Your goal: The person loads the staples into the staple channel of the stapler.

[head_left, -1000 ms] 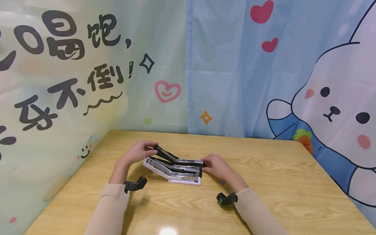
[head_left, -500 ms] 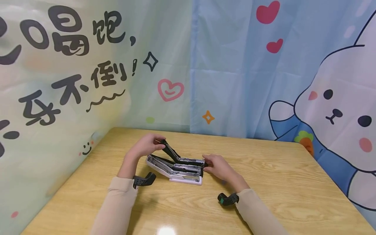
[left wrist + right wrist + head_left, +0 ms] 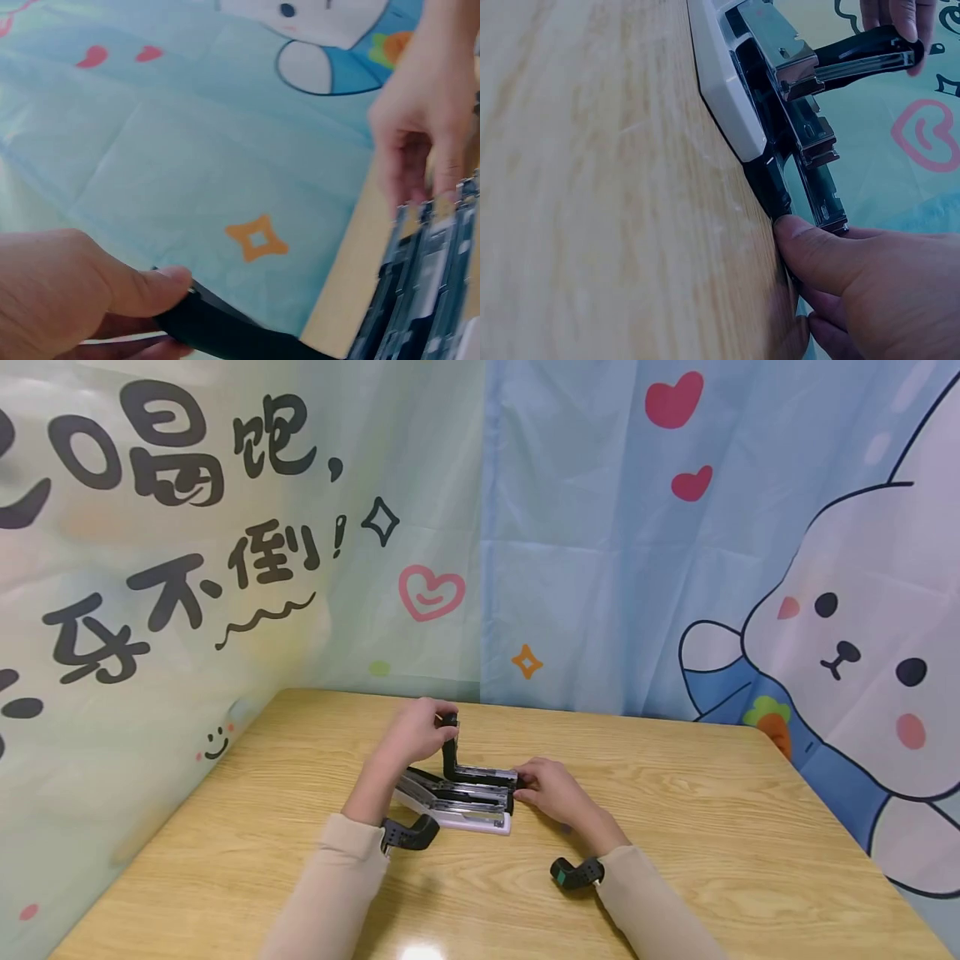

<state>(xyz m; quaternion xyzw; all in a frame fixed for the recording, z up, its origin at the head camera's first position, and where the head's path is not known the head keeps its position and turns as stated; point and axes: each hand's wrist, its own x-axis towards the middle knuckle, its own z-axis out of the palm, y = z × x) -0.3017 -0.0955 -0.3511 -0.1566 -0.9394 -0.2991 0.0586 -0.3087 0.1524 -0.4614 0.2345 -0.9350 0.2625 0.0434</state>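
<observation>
Three opened staplers lie side by side on the table in the head view. My left hand (image 3: 422, 728) pinches the end of the top arm of the farthest one, a black stapler (image 3: 449, 760), and that arm stands about upright. At its right end, my right hand (image 3: 552, 787) grips with thumb and fingers. A dark middle stapler (image 3: 476, 791) and a white stapler (image 3: 468, 822) sit nearer, their top arms tilted to the left, partly behind my left forearm. The left wrist view shows my thumb on the black arm (image 3: 225, 334). In the right wrist view the metal magazines (image 3: 799, 75) are exposed.
The staplers stand on a wooden table (image 3: 750, 835). Behind it hangs a printed cloth backdrop (image 3: 570, 568), which also runs down the left side. Black camera bands (image 3: 411, 833) sit on both wrists.
My left hand has moved right and swung the black stapler's top arm from a low tilt up to about upright. The right hand has stayed at its end.
</observation>
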